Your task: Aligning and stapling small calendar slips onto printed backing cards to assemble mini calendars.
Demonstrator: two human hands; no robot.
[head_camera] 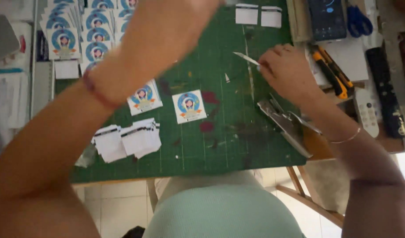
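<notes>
Seen from above, a person sits at a bench covered by a green cutting mat [220, 145]. Nearest, at the mat's near left, lie two small piles of white slips [127, 141]. Just beyond them sit two square cards [189, 105] printed with a round blue picture. At the near right, a metal tool [286, 125] rests on the mat's edge.

The right hand [288, 72] pinches a thin white paper sliver [246, 58], which points left just above the mat's far right. It looks feather-light, limp and easily creased, so a fingertip pinch at one end seems the only sensible hold.

The left arm crosses the view toward the far edge. The left hand is out of view, so its grip cannot be told.

Farther left, rows of matching cards overlap. Farther right lie a yellow knife [330, 70], blue scissors [359, 20] and a phone [326, 18].
</notes>
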